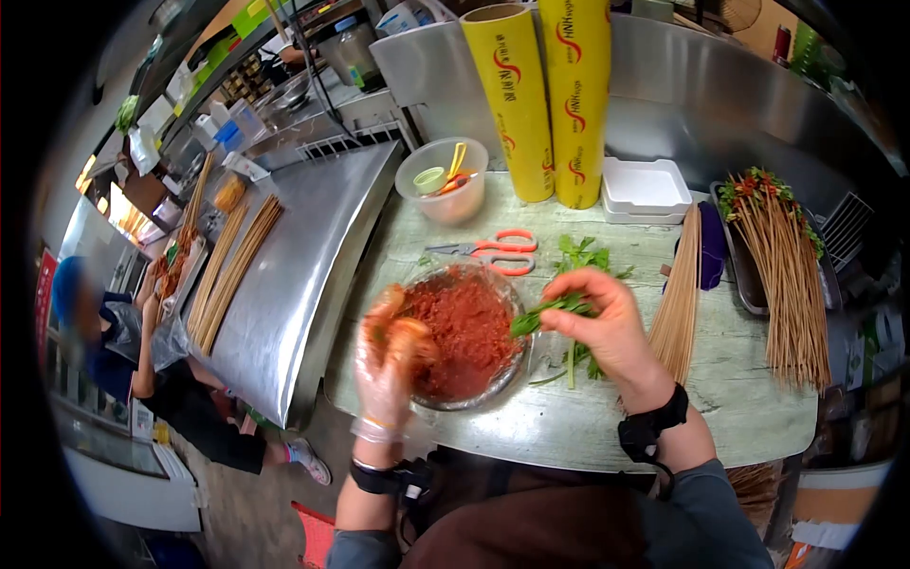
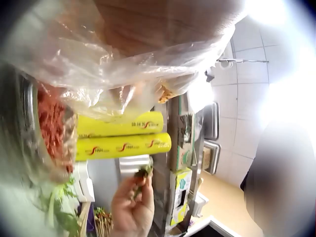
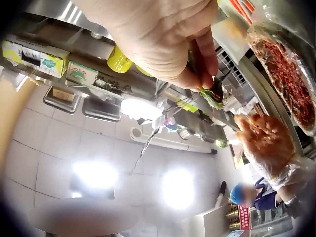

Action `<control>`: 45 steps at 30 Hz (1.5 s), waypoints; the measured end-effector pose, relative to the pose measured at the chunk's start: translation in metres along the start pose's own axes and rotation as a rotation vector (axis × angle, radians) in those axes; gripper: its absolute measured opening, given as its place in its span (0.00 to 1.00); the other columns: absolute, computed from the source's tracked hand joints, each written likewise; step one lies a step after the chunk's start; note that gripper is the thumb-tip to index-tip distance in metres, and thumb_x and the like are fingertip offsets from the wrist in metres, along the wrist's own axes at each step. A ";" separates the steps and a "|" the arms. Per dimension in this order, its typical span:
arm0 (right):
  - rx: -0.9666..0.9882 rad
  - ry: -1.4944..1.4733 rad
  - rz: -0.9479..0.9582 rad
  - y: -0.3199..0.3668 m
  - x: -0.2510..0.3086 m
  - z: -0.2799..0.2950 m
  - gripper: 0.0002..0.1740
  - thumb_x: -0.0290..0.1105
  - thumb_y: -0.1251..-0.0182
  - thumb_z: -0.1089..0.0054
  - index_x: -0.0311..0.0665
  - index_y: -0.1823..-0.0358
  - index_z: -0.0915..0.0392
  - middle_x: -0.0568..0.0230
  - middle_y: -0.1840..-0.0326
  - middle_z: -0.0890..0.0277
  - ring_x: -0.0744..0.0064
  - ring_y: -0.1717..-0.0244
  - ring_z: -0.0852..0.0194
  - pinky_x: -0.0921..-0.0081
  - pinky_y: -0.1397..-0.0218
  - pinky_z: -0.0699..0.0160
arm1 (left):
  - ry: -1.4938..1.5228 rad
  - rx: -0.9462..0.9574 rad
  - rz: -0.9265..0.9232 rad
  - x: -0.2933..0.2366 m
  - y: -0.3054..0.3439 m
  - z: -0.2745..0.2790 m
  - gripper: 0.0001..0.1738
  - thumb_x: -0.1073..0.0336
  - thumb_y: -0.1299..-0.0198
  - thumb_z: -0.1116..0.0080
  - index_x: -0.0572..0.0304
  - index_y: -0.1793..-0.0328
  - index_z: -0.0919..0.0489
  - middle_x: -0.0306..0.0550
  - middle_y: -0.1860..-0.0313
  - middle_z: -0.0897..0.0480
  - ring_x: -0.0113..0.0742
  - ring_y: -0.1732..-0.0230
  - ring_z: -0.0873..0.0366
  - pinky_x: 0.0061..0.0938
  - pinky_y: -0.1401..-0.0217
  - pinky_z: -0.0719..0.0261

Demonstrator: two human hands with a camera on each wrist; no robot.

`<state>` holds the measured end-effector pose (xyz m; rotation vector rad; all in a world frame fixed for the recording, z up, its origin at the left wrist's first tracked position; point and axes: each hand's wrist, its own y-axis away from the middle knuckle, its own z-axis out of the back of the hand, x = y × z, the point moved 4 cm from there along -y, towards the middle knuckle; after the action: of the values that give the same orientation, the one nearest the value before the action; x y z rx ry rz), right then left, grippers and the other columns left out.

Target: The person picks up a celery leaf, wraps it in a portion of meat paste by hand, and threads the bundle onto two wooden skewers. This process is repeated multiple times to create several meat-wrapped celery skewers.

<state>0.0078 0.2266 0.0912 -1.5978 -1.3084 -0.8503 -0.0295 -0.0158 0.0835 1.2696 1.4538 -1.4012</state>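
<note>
The left hand, in a clear plastic glove smeared orange-red, is raised at the left rim of a bowl of red minced meat. Its fingers are loosely bent, and the right wrist view shows reddish bits over the palm side. The bare right hand pinches green leaves between thumb and fingers, beside the bowl's right rim. In the right wrist view the leaves hang from the fingertips. More leafy stems lie on the table behind and below that hand.
Red-handled scissors and a plastic tub lie behind the bowl. Two yellow rolls stand near white trays. Bare sticks and a tray of loaded skewers are at the right. Another person works at the left counter.
</note>
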 end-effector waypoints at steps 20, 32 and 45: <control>-0.015 0.298 0.213 -0.005 0.018 0.018 0.07 0.18 0.46 0.35 0.33 0.66 0.22 0.66 0.62 0.24 0.77 0.57 0.27 0.80 0.51 0.29 | -1.347 0.827 -0.237 0.058 -0.081 -0.042 0.13 0.59 0.51 0.36 0.56 0.61 0.16 0.57 0.68 0.19 0.55 0.66 0.22 0.42 0.60 0.24; -0.024 0.276 0.176 -0.005 0.022 0.019 0.06 0.20 0.44 0.36 0.33 0.66 0.23 0.67 0.62 0.24 0.79 0.59 0.27 0.81 0.52 0.28 | -0.399 0.362 0.658 0.053 -0.077 0.012 0.10 0.62 0.41 0.38 0.62 0.68 0.19 0.38 0.79 0.23 0.25 0.79 0.29 0.20 0.76 0.30; 0.009 0.273 0.113 -0.003 0.013 0.012 0.07 0.22 0.44 0.35 0.34 0.65 0.23 0.68 0.63 0.24 0.79 0.58 0.28 0.81 0.51 0.30 | -1.192 0.498 0.087 0.037 -0.038 0.018 0.14 0.61 0.52 0.35 0.63 0.67 0.24 0.59 0.71 0.22 0.57 0.67 0.24 0.43 0.63 0.27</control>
<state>0.0072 0.2432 0.0987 -1.4747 -1.0191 -0.9534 -0.0767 -0.0242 0.0557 0.4805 0.2407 -1.9849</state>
